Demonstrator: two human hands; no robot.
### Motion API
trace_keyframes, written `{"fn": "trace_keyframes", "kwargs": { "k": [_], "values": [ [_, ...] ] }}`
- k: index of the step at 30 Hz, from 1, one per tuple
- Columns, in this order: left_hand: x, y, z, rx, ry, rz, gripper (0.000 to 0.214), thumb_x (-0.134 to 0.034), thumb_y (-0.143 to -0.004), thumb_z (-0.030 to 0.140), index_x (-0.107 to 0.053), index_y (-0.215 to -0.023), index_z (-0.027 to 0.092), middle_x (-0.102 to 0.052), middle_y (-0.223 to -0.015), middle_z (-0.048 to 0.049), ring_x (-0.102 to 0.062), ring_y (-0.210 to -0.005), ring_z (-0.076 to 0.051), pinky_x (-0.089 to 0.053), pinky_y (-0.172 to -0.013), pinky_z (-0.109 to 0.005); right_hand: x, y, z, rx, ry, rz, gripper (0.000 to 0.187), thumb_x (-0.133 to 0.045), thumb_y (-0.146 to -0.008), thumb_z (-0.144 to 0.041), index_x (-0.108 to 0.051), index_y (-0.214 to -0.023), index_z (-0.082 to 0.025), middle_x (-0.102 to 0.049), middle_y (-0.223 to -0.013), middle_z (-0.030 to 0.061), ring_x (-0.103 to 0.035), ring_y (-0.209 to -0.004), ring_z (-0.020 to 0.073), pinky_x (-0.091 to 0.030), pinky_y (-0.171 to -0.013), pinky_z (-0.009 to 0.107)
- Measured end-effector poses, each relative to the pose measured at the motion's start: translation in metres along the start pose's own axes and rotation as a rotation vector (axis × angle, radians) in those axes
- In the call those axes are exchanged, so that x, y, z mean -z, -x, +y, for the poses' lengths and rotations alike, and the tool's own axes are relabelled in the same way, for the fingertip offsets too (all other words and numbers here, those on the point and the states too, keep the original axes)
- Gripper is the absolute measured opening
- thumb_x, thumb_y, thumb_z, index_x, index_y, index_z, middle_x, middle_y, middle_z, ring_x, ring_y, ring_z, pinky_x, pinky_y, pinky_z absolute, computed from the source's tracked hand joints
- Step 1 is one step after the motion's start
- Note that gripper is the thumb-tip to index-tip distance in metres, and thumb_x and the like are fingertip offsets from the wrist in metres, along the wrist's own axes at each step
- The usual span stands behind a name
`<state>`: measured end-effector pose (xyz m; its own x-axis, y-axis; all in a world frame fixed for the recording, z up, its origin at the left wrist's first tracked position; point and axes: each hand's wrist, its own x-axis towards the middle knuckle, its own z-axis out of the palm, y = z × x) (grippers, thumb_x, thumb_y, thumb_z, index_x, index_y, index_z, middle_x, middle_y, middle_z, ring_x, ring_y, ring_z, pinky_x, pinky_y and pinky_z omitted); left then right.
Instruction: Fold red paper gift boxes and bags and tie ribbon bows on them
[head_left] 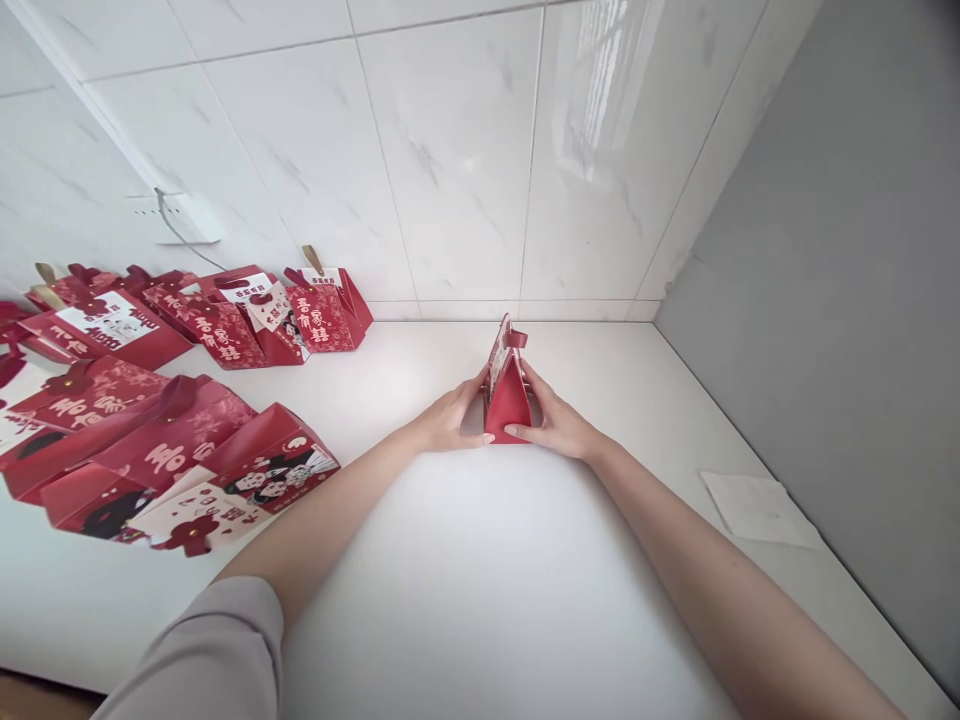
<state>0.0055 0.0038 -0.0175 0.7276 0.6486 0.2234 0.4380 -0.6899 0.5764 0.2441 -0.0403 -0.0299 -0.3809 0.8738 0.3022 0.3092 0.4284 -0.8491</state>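
Observation:
A red gift box stands upright on the white table, its narrow folded side facing me. Its top comes to a peak, with a red ribbon at the upper edge. Against the box's left face rests my left hand, thumb at the lower front corner. My right hand presses the opposite face, its thumb lying across the lower front. Both hands grip the box between them; the fingers behind it are partly hidden.
Several red printed gift boxes with ribbons are grouped at the left on the white table. A white sheet lies at the right. Behind are a tiled wall and a socket with a cable; a grey panel borders the right.

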Motion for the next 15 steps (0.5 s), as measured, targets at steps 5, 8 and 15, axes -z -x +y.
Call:
{"fn": "trace_keyframes", "kwargs": {
  "k": [5,8,15],
  "values": [
    [0.019,0.008,0.033,0.161,-0.255,-0.103,0.082,-0.055,-0.080,0.064,-0.032,-0.147,0.023,-0.039,-0.148,-0.0119,-0.049,-0.127,-0.032,-0.042,-0.104,-0.041,0.002,0.002,0.010,-0.038,0.038,0.055,0.107,-0.072,-0.077,-0.048,0.002,-0.152,-0.036,-0.033,-0.152,0.0059,-0.034,-0.138,0.0309,-0.036,-0.110,0.055],
    [0.057,0.017,0.064,0.261,-0.386,-0.141,0.066,-0.049,-0.084,0.065,-0.045,-0.139,0.029,-0.051,-0.141,-0.0047,-0.056,-0.119,-0.027,-0.044,-0.100,-0.037,0.002,0.003,0.013,-0.058,0.042,0.050,0.107,-0.072,-0.076,-0.049,0.002,-0.152,-0.038,-0.033,-0.152,0.0055,-0.035,-0.138,0.0311,-0.036,-0.109,0.055],
    [0.175,0.092,0.102,0.902,-0.755,0.453,0.076,-0.046,-0.084,0.069,-0.040,-0.141,0.019,-0.048,-0.143,-0.0083,-0.041,-0.132,-0.037,-0.030,-0.109,-0.058,0.002,0.004,0.013,-0.070,0.028,0.048,0.106,-0.072,-0.076,-0.049,0.001,-0.152,-0.039,-0.036,-0.149,0.0057,-0.039,-0.133,0.0320,-0.039,-0.106,0.055]
  ]
}}
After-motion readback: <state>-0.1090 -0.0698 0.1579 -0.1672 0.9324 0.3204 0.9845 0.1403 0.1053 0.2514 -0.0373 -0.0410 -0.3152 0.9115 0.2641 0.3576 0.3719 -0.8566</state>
